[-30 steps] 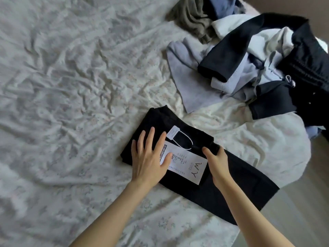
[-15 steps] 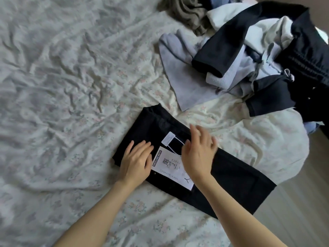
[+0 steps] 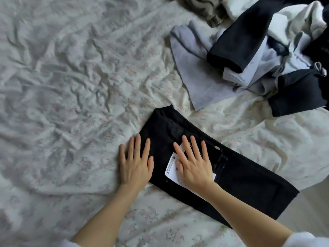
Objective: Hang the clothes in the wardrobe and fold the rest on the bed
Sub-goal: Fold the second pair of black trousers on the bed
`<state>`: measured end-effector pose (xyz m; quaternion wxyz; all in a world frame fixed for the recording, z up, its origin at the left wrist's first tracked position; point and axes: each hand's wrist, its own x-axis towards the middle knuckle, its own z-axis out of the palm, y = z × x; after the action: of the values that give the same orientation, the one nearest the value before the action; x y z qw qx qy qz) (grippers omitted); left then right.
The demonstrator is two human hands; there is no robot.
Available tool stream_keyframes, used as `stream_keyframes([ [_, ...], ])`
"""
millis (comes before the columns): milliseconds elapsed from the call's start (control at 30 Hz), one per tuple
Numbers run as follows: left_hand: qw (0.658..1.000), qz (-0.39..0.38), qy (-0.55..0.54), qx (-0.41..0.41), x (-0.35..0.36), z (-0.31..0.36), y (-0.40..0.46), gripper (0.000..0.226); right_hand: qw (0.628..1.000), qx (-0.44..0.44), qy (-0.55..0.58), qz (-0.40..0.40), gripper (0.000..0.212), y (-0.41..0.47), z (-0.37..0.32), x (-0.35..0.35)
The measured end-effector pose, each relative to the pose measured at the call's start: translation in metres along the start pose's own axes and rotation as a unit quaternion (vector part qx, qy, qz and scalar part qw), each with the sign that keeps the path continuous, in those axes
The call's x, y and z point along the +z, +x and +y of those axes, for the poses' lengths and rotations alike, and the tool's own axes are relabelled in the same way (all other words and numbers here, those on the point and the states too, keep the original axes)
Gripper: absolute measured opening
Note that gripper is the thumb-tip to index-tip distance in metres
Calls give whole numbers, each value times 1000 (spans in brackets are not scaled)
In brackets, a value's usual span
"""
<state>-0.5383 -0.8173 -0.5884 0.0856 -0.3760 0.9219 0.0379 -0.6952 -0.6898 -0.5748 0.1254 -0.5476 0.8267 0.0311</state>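
Far left, nothing but the bed's rumpled floral bedsheet (image 3: 62, 86) — creases running everywhere. Moving in, the left hand (image 3: 136, 163) lies flat with fingers spread and straight, holding nothing; its palm sits on the sheet and its fingertips reach onto the near left edge of the folded black trousers (image 3: 240, 175). Those trousers lie in a long dark strip on the bed, angled from centre down to the lower right. Next, the right hand (image 3: 193, 162) — also flat, fingers splayed, gripping nothing — presses down on the white paper tag (image 3: 170, 166) that lies on top of the trousers, covering most of it. Up at the top right, well apart from the trousers, sits the unfolded clothes pile (image 3: 263, 56): a pale lilac garment (image 3: 195, 77) spread at its left edge, black, white and grey pieces heaped over one another.
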Motion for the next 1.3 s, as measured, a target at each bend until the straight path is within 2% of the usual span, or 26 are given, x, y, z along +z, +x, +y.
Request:
stream_keyframes([
  [67, 1000, -1, -20, -14, -5, 1, -9, 56, 1000, 4, -2, -11, 52, -17, -3, 0],
  [200, 987, -2, -89, -133, -17, 9, 8, 60, 998, 34, 17, -40, 51, -34, -14, -2],
  [300, 951, -75, -211, -211, -27, 3, 35, 66, 995, 58, 53, -54, 45, -36, -22, -6],
  [367, 931, -82, -279, -220, -34, 0, 42, 59, 989, 72, 108, -72, 47, -37, -25, -8],
  [433, 938, -48, -287, -191, -48, 1, 33, 43, 973, 97, 194, -82, 45, -36, -25, -14],
  [500, 954, -1, -262, -147, -63, 10, 18, 35, 923, 165, 341, -70, 40, -31, -28, -32],
  [600, 977, 74, -199, -31, -87, 31, -10, 39, 777, 280, 562, -45, 38, -22, -26, -79],
  [667, 972, 130, -189, 48, -102, 45, -28, 45, 678, 303, 668, -57, 40, -20, -20, -112],
  [700, 966, 145, -199, 79, -111, 53, -38, 46, 656, 303, 689, -62, 38, -20, -16, -127],
  [767, 956, 167, -203, 129, -119, 67, -51, 45, 653, 307, 688, -72, 47, -15, -9, -144],
  [833, 952, 161, -205, 160, -129, 79, -63, 43, 684, 321, 651, -69, 50, -11, -7, -157],
  [900, 951, 150, -217, 159, -137, 82, -65, 42, 703, 358, 612, -58, 18, -7, -9, -165],
  [933, 951, 147, -234, 136, -143, 80, -64, 40, 697, 380, 606, -52, 5, -5, -8, -171],
  [967, 951, 139, -258, 95, -149, 76, -60, 35, 684, 388, 615, -48, 4, -3, -8, -174],
  [1000, 950, 128, -279, 47, -157, 70, -55, 30, 672, 383, 632, -42, 11, 1, -8, -178],
  [1067, 941, 133, -312, -20, -172, 57, -42, 25, 670, 352, 652, -47, 18, 14, -12, -196],
  [1167, 922, 171, -342, -63, -204, 44, -25, 24, 688, 325, 647, -54, 6, 37, -22, -237],
  [1300, 906, 230, -342, -93, -256, 21, -7, 22, 681, 276, 677, -41, 12, 63, -42, -297],
])
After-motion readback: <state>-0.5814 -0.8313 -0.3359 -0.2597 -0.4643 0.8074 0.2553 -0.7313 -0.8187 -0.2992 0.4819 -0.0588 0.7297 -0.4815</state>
